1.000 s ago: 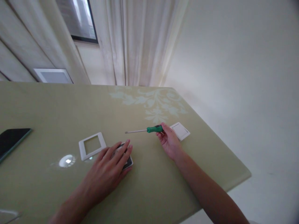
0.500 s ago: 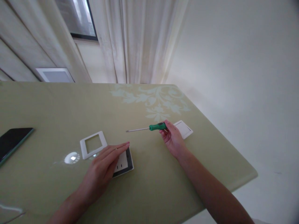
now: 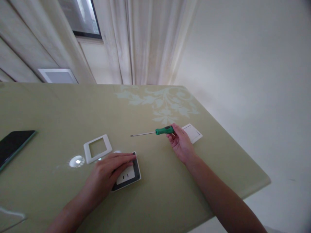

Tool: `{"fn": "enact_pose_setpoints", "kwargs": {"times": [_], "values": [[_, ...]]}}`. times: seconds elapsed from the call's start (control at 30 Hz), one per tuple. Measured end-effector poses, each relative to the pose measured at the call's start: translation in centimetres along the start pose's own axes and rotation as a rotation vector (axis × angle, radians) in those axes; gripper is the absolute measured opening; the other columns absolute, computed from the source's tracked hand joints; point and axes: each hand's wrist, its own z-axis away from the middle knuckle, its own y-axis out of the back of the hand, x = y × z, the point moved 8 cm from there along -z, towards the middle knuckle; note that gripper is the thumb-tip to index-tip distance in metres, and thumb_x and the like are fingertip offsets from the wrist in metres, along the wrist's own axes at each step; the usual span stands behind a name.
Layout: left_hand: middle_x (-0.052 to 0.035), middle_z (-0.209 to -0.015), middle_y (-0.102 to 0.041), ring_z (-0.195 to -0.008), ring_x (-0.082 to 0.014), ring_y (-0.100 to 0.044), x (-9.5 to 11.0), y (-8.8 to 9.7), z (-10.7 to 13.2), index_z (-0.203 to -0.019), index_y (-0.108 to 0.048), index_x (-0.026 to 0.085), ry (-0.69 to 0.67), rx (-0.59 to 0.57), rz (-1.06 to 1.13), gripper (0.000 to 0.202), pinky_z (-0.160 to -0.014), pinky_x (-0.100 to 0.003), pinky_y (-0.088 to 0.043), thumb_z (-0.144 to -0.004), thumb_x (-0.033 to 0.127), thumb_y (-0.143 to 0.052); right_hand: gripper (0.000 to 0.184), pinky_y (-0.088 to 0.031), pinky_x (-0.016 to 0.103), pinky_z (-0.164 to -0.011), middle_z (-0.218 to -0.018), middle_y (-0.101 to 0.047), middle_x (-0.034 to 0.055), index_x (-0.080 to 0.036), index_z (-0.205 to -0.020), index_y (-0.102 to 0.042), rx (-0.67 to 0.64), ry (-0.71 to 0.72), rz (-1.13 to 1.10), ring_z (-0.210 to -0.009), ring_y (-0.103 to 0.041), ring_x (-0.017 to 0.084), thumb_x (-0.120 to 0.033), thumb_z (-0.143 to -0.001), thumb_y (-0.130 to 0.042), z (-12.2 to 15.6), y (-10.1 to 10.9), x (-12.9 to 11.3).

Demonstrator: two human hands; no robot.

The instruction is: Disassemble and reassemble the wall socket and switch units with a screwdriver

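Observation:
In my right hand [image 3: 180, 142] is a screwdriver with a green handle [image 3: 164, 130], closed in my fingers. Its thin metal shaft [image 3: 143, 133] points left above the table. My left hand [image 3: 107, 173] lies across a wall socket [image 3: 128, 174] with its fingers stretched out, covering the upper and left parts. The socket has a white face with slots and a dark border. Behind my left hand lies a white cover frame [image 3: 86, 153] with a square opening. A white switch plate [image 3: 193, 133] rests beside my right hand, which hides its left part.
A dark phone-like slab [image 3: 14, 144] lies at the left of the glossy green table [image 3: 155, 200]. The table's right edge runs close to a white wall [image 3: 255, 81]. Curtains [image 3: 150, 42] and a white framed panel [image 3: 58, 76] are behind the far edge.
My left fingers have shifted a little on the socket, and more of its slotted face shows. My right hand and the screwdriver have hardly moved. The view has tilted slightly.

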Motion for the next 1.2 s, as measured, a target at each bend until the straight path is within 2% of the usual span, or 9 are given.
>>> {"fn": "enact_pose_setpoints", "kwargs": {"times": [0.13,0.3,0.4,0.5,0.7,0.87,1.07,1.2], "values": [[-0.0034,-0.12,-0.084,-0.107,-0.0217,-0.081,0.5,-0.1,0.1,-0.122,-0.085,0.033,0.022,-0.022,0.035,0.027,-0.092,-0.03,-0.067,-0.112,0.037,-0.06,0.039,-0.063,0.012,-0.052,-0.081,-0.082,-0.0002,-0.019,-0.087,-0.076,0.011,-0.008,-0.008,-0.057,-0.072,0.009,-0.041,-0.07,-0.104,0.2,-0.1,0.0],[-0.0038,-0.11,-0.078,-0.095,-0.0179,-0.077,0.9,-0.2,-0.2,-0.125,-0.083,0.036,0.039,-0.024,0.03,0.029,-0.081,-0.025,-0.063,-0.113,0.034,-0.057,0.033,-0.062,0.012,-0.051,-0.08,-0.082,0.0004,-0.019,-0.086,-0.076,0.015,-0.02,-0.002,-0.056,-0.072,0.009,-0.038,-0.075,-0.101,0.3,-0.2,0.1],[-0.0031,-0.108,-0.081,-0.097,-0.0192,-0.077,0.8,-0.4,-0.4,-0.122,-0.083,0.033,0.032,-0.023,0.052,0.024,-0.084,-0.027,-0.062,-0.111,0.032,-0.061,0.032,-0.063,0.012,-0.051,-0.081,-0.082,0.0005,-0.019,-0.088,-0.075,0.012,-0.022,0.007,-0.056,-0.072,0.009,-0.037,-0.078,-0.099,0.2,-0.2,0.1],[-0.0015,-0.105,-0.083,-0.097,-0.0194,-0.077,0.3,-0.5,-0.2,-0.11,-0.082,0.03,0.059,-0.017,0.085,0.015,-0.086,-0.028,-0.062,-0.108,0.03,-0.068,0.032,-0.063,0.012,-0.051,-0.08,-0.082,-0.0004,-0.02,-0.089,-0.074,0.013,-0.02,0.009,-0.056,-0.072,0.009,-0.037,-0.078,-0.099,0.2,-0.2,0.1],[-0.0005,-0.102,-0.082,-0.096,-0.0188,-0.076,0.2,-0.5,-0.2,-0.105,-0.082,0.03,0.069,0.007,0.091,0.014,-0.085,-0.028,-0.06,-0.107,0.027,-0.068,0.035,-0.062,0.011,-0.05,-0.079,-0.082,0.0001,-0.018,-0.086,-0.075,0.019,-0.026,-0.004,-0.055,-0.071,0.008,-0.037,-0.073,-0.102,0.2,-0.3,0.3],[0.0001,-0.096,-0.081,-0.092,-0.0185,-0.073,1.0,-0.8,-0.6,-0.101,-0.08,0.028,-0.017,-0.016,0.065,0.01,-0.083,-0.029,-0.057,-0.106,0.027,-0.071,0.033,-0.062,0.011,-0.051,-0.079,-0.082,0.0003,-0.018,-0.087,-0.076,0.025,-0.022,-0.01,-0.056,-0.072,0.009,-0.036,-0.075,-0.101,0.3,-0.3,0.3],[-0.002,-0.105,-0.081,-0.101,-0.022,-0.072,2.0,-0.8,0.0,-0.112,-0.081,0.029,-0.11,-0.029,-0.104,0.015,-0.094,-0.038,-0.053,-0.108,0.024,-0.067,0.032,-0.063,0.013,-0.051,-0.081,-0.082,0.001,-0.019,-0.088,-0.074,0.01,-0.017,0.006,-0.056,-0.072,0.01,-0.036,-0.078,-0.099,0.2,-0.2,0.3],[-0.0014,-0.103,-0.081,-0.097,-0.0217,-0.071,3.2,-0.8,0.2,-0.11,-0.08,0.029,-0.18,-0.034,-0.201,0.015,-0.097,-0.04,-0.05,-0.108,0.024,-0.066,0.033,-0.063,0.014,-0.05,-0.08,-0.081,0.0007,-0.02,-0.091,-0.073,0.005,-0.009,0.017,-0.057,-0.073,0.011,-0.038,-0.079,-0.098,0.2,-0.2,0.3]]}}
